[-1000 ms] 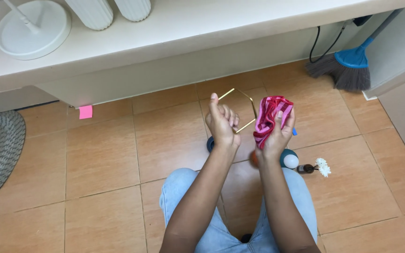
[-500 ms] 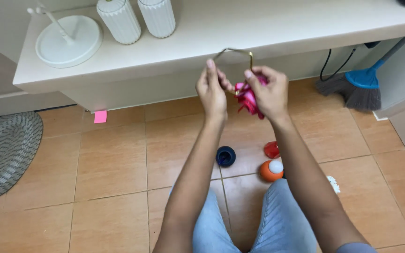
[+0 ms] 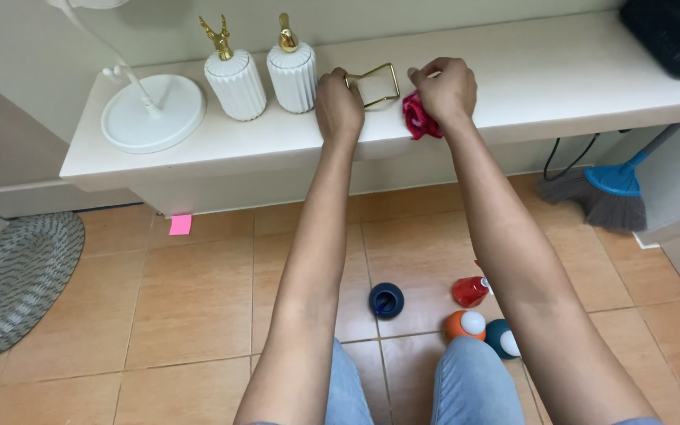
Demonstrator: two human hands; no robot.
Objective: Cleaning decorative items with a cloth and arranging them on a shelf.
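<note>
Both my arms reach out over the white shelf (image 3: 513, 86). My left hand (image 3: 338, 104) grips one end of a thin gold wire frame (image 3: 378, 82), which rests on the shelf top. My right hand (image 3: 444, 88) is closed on a crumpled pink-red cloth (image 3: 419, 118) at the shelf's front edge, just right of the frame. Two white ribbed jars, one with a gold deer top (image 3: 234, 82) and one with a gold bird top (image 3: 291, 72), stand just left of my left hand.
A white round lamp base (image 3: 153, 112) sits at the shelf's left, a black box (image 3: 670, 31) at its right. On the tiled floor lie a dark blue cup (image 3: 386, 300), a red piece (image 3: 470, 290), orange (image 3: 466, 323) and teal (image 3: 501, 338) balls, a pink note (image 3: 180, 225), a grey mat (image 3: 17, 279), a blue broom (image 3: 600, 189).
My hands rose from above the floor up to the shelf, carrying the gold frame and pink cloth; the frame now rests on the shelf top.
</note>
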